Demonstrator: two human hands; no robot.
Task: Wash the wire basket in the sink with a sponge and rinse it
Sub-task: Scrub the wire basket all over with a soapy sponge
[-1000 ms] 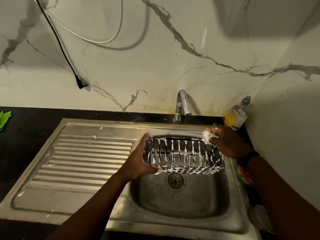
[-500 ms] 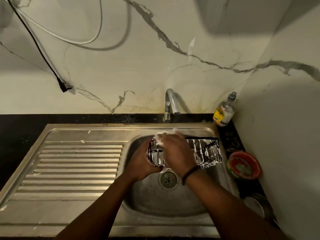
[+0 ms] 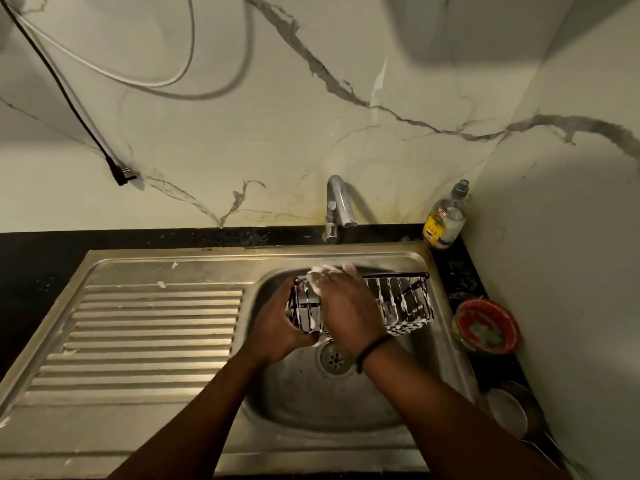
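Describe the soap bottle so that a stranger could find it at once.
Start at the sink and follow its back edge right, past the tap, to the wall corner. The soap bottle stands there, clear with a yellow label, taller than the red bowl nearby.

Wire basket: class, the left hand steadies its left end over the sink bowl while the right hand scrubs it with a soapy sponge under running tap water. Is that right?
Not quite: the tap is not running. The head view shows no water falling from it. The rest stands: the left hand holds the left end of the wire basket over the sink bowl while the right hand scrubs with the soapy sponge.
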